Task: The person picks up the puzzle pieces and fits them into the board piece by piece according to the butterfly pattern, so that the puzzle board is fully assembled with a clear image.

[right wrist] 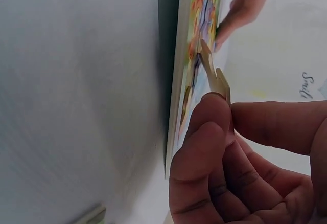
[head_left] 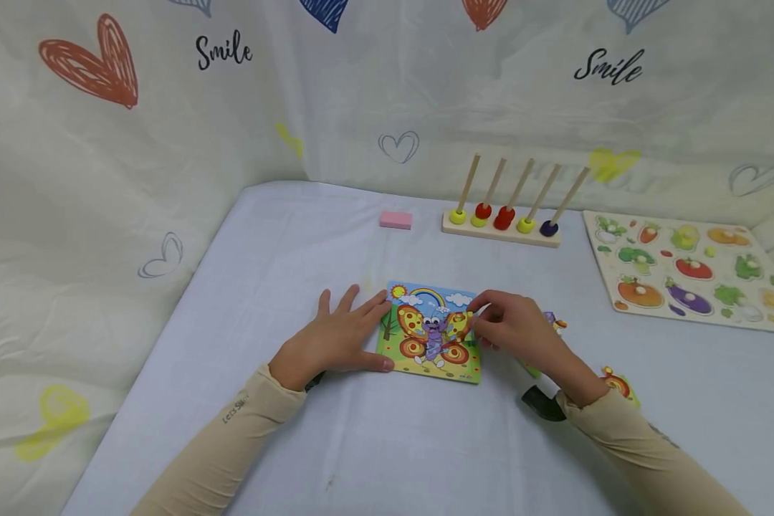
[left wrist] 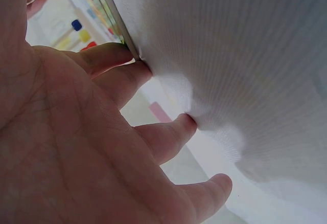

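Observation:
A square butterfly puzzle board [head_left: 451, 374] lies on the white-covered table between both hands. My left hand [head_left: 338, 335] rests at its left edge with fingers spread, thumb and index fingertip on the board's border. In the left wrist view, the other fingertips [left wrist: 188, 122] press on the cloth beside the board. Over the board's right side, my right hand [head_left: 522, 330] pinches a thin wooden puzzle piece [right wrist: 218, 83] between thumb and fingers. The piece tilts edge-on, close over the picture, in the right wrist view. Its printed face is mostly hidden there.
Loose puzzle pieces [head_left: 619, 385] lie right of the board, partly behind my right arm. Farther back stand a bead-and-peg counting frame [head_left: 499, 233] and a pink block [head_left: 395, 220]. A vegetable peg puzzle [head_left: 658, 271] lies at the right, and a printed curtain [head_left: 335, 93] hangs behind.

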A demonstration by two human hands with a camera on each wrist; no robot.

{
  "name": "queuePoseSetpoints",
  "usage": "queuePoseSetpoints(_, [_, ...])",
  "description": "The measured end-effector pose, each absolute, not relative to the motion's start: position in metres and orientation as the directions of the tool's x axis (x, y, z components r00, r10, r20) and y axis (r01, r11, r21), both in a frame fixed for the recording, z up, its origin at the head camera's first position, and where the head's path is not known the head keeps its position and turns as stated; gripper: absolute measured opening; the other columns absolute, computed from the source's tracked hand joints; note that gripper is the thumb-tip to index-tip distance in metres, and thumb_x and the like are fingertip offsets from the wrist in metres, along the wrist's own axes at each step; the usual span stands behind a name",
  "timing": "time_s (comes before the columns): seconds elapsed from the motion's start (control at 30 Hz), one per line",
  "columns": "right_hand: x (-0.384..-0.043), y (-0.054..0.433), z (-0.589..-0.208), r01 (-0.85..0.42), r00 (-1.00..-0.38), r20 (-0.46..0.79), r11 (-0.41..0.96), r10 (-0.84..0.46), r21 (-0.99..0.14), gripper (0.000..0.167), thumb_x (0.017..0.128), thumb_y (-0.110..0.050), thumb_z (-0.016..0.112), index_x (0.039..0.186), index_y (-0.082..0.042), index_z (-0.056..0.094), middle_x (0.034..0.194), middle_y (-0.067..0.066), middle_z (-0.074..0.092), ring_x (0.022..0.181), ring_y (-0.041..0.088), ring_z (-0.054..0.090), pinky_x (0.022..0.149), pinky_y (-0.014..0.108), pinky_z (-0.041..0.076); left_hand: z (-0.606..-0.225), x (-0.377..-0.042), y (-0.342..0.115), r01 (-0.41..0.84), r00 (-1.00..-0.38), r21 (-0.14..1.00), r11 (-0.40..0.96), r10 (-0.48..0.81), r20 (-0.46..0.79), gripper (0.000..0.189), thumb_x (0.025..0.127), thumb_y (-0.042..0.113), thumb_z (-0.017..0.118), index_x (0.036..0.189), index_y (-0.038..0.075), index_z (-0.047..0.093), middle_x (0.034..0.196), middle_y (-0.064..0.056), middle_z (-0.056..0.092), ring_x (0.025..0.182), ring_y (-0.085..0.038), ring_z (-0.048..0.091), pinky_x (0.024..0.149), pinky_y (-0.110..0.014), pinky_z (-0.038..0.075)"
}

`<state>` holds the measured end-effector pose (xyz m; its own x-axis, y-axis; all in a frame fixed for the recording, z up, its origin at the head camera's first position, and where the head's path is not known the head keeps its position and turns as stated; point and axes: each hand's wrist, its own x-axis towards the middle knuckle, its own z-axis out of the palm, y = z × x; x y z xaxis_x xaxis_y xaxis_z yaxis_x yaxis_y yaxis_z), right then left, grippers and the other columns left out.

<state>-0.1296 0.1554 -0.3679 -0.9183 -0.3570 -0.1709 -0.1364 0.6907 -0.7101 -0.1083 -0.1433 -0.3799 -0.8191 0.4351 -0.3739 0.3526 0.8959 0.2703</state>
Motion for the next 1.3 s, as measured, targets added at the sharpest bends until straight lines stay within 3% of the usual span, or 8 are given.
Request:
queuePoseSetpoints(0.4, [-0.129, 0.145, -0.370, -0.169, -0.922, -0.166, 0.749, -0.349, -0.641, 0.021, 0.099, -0.013, 0.075, 0.113, 0.001, 0.074, 0.082, 0.002, 0.071, 0.072, 0.019, 0.061, 0.063, 0.035, 0.052, -0.381, -0.109, -0.143, 0.356, -0.819, 0.277, 0.892, 0.441, -0.368, 0.103, 0.093, 0.067, 0.073, 0.172, 0.019, 0.028, 0.180, 0.003, 0.012, 0.162, -0.044, 0.005, 0.120, -0.077, 0.003])
queuePoseSetpoints(0.73, [-0.138, 0.135, -0.367, -0.169, -0.902, -0.259, 0.833, -0.346, -0.527, 0.021, 0.098, -0.016, 0.076, 0.106, 0.003, 0.070, 0.084, 0.006, 0.068, 0.077, 0.023, 0.059, 0.066, 0.034, 0.051, -0.379, -0.108, -0.142, 0.349, -0.820, 0.278, 0.895, 0.435, -0.371, 0.102, 0.093, 0.066, 0.074, 0.171, 0.019, 0.029, 0.179, 0.002, 0.014, 0.162, -0.045, 0.005, 0.120, -0.077, 0.003])
queuePoseSetpoints(1.0, [-0.142, 0.135, -0.367, -0.131, -0.885, -0.322, 0.843, -0.336, -0.521, 0.031, 0.100, -0.016, 0.073, 0.122, 0.003, 0.064, 0.087, 0.009, 0.069, 0.074, 0.023, 0.060, 0.065, 0.034, 0.051, -0.379, -0.109, -0.141, 0.354, -0.820, 0.273, 0.895, 0.437, -0.370, 0.102, 0.093, 0.066, 0.074, 0.172, 0.019, 0.028, 0.180, 0.002, 0.013, 0.162, -0.045, 0.006, 0.120, -0.077, 0.003])
queuePoseSetpoints(1.3, [-0.139, 0.134, -0.370, -0.187, -0.889, -0.266, 0.827, -0.372, -0.531, 0.015, 0.098, -0.014, 0.076, 0.097, -0.003, 0.066, 0.079, 0.005, 0.061, 0.074, 0.022, 0.055, 0.064, 0.034, 0.045, -0.379, -0.108, -0.142, 0.346, -0.820, 0.278, 0.896, 0.433, -0.374, 0.103, 0.093, 0.065, 0.075, 0.172, 0.019, 0.027, 0.180, 0.002, 0.012, 0.162, -0.045, 0.005, 0.121, -0.076, 0.003])
